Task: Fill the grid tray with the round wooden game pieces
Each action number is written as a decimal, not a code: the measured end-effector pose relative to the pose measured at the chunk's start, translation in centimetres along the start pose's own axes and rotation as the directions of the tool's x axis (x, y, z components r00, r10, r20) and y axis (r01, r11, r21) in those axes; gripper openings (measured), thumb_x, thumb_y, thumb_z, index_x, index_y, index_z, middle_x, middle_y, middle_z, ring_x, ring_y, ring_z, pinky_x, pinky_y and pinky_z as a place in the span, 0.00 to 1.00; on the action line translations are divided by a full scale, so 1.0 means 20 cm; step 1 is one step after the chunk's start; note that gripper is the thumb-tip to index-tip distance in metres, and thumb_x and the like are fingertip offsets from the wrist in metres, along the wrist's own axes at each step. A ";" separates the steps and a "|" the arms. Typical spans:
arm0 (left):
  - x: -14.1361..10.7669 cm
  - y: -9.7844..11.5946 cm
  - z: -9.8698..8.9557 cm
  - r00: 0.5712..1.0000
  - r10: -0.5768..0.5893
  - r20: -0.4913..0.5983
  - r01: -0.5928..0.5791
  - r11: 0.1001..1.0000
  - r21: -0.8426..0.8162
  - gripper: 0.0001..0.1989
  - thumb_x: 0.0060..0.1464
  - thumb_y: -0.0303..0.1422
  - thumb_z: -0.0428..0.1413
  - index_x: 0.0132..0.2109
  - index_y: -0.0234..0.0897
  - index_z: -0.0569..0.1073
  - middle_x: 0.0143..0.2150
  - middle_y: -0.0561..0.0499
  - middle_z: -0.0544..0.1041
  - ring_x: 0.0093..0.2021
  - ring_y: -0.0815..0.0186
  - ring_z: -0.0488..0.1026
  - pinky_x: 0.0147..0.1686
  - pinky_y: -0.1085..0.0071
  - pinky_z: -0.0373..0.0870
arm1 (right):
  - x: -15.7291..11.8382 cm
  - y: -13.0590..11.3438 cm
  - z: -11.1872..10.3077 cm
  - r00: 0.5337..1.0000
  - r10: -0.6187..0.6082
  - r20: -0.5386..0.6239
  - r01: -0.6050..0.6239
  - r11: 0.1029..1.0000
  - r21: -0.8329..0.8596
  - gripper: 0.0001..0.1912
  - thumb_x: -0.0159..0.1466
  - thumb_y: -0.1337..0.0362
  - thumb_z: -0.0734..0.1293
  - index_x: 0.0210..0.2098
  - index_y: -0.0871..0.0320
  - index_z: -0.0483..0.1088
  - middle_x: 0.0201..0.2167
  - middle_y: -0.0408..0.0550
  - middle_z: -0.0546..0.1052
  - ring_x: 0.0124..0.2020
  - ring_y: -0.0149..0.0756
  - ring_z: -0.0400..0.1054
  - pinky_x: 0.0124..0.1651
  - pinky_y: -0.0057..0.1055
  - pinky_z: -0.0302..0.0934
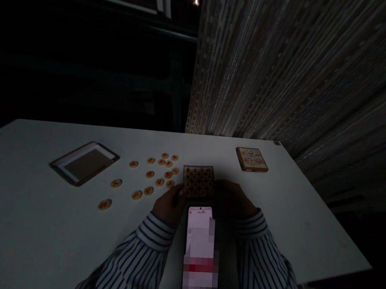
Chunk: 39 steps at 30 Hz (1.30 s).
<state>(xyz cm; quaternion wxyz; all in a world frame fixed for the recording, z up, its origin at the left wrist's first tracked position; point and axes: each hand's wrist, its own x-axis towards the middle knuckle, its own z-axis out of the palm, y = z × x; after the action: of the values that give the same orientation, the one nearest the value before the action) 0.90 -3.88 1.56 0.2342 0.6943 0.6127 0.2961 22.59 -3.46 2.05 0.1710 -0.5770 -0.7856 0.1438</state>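
Note:
Between my two hands is a small box of round Chinese chess pieces, its pieces standing in rows. My left hand grips the box's left edge. At the opposite edge my right hand has hold of it, though its fingers are mostly lost in shadow. Several loose pieces with red characters lie scattered on the table, left of the box. Just below the box, a phone with a lit screen sits between my forearms; part of its screen is blurred out.
The white table ends at the right and far sides. A shallow box tray lies at the left, and a printed flat box at the right. Behind the table hangs a string curtain. The room is very dark.

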 end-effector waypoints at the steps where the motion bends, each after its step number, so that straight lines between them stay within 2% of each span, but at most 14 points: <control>1: 0.00 0.00 0.00 1.000 -0.004 0.002 0.004 1.000 0.001 0.18 0.52 0.39 0.46 0.46 0.38 0.71 0.27 0.52 0.76 0.27 0.66 0.73 0.30 0.71 0.69 | 0.00 0.00 0.00 1.000 -0.001 0.008 0.001 1.000 0.000 0.20 0.56 0.62 0.63 0.48 0.58 0.66 0.42 0.49 0.74 0.43 0.38 0.68 0.44 0.32 0.61; 5: 0.00 -0.01 0.01 1.000 0.000 -0.006 0.000 1.000 -0.002 0.18 0.51 0.38 0.46 0.46 0.38 0.71 0.30 0.51 0.77 0.29 0.65 0.74 0.31 0.70 0.69 | 0.00 0.02 0.03 1.000 0.017 -0.015 -0.017 1.000 -0.012 0.20 0.57 0.62 0.62 0.48 0.58 0.65 0.41 0.50 0.75 0.42 0.37 0.69 0.43 0.31 0.62; 10: 0.01 -0.03 0.02 1.000 0.030 -0.005 -0.030 0.999 -0.034 0.18 0.52 0.38 0.46 0.47 0.39 0.71 0.33 0.51 0.78 0.30 0.65 0.74 0.32 0.70 0.70 | 0.00 0.05 0.06 0.995 -0.056 -0.087 0.056 0.998 -0.004 0.18 0.56 0.65 0.63 0.47 0.56 0.66 0.40 0.49 0.75 0.40 0.38 0.70 0.42 0.33 0.63; 20: 0.01 -0.03 0.03 0.997 0.044 -0.056 -0.047 0.998 -0.050 0.16 0.52 0.37 0.46 0.45 0.37 0.71 0.36 0.49 0.77 0.33 0.65 0.74 0.34 0.69 0.70 | -0.01 0.02 0.00 0.991 -0.026 -0.129 0.034 0.998 0.062 0.19 0.54 0.62 0.66 0.45 0.58 0.66 0.38 0.52 0.75 0.38 0.39 0.71 0.38 0.35 0.65; 24: 0.02 -0.07 -0.01 0.984 0.052 -0.173 -0.046 0.998 0.038 0.16 0.52 0.37 0.47 0.43 0.35 0.72 0.37 0.47 0.76 0.35 0.63 0.73 0.36 0.68 0.69 | -0.01 0.03 0.01 0.969 -0.082 -0.232 0.093 0.995 0.038 0.19 0.54 0.59 0.65 0.43 0.61 0.66 0.35 0.53 0.75 0.36 0.39 0.70 0.36 0.36 0.65; 27: 0.04 -0.13 -0.02 0.964 0.120 -0.239 -0.091 0.987 0.130 0.15 0.52 0.36 0.47 0.42 0.34 0.72 0.38 0.44 0.76 0.39 0.61 0.72 0.40 0.66 0.68 | 0.00 0.03 0.03 0.944 -0.114 -0.309 0.120 0.993 -0.001 0.17 0.55 0.59 0.65 0.42 0.61 0.66 0.35 0.53 0.74 0.34 0.39 0.69 0.36 0.37 0.64; 31: 0.07 -0.18 -0.03 0.956 0.201 -0.212 -0.137 0.949 0.284 0.13 0.50 0.34 0.48 0.40 0.34 0.72 0.39 0.45 0.76 0.40 0.58 0.70 0.43 0.62 0.64 | 0.01 0.02 0.04 0.911 -0.151 -0.384 0.135 0.988 -0.068 0.15 0.56 0.61 0.64 0.42 0.60 0.66 0.37 0.53 0.73 0.38 0.40 0.68 0.39 0.38 0.63; 35: 0.08 -0.18 -0.03 0.970 0.138 -0.201 -0.051 0.921 0.387 0.13 0.48 0.34 0.50 0.41 0.37 0.72 0.39 0.46 0.76 0.40 0.55 0.69 0.39 0.61 0.63 | 0.01 0.00 0.04 0.894 -0.183 -0.409 0.162 0.983 -0.086 0.13 0.56 0.63 0.63 0.41 0.59 0.67 0.39 0.53 0.72 0.41 0.40 0.66 0.41 0.38 0.63; 39: 0.09 -0.15 -0.03 0.968 0.115 -0.222 -0.012 0.909 0.416 0.13 0.48 0.35 0.51 0.41 0.39 0.73 0.40 0.46 0.77 0.41 0.54 0.69 0.39 0.60 0.63 | 0.01 -0.02 0.05 0.893 -0.185 -0.410 0.156 0.982 -0.105 0.13 0.57 0.63 0.63 0.41 0.59 0.67 0.39 0.54 0.72 0.41 0.42 0.66 0.41 0.39 0.62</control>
<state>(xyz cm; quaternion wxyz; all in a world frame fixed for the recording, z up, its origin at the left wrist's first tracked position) -1.58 -1.70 0.07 -0.0032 0.7065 0.6620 0.2500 21.82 -3.43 1.34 0.3272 -0.5288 -0.7828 -0.0258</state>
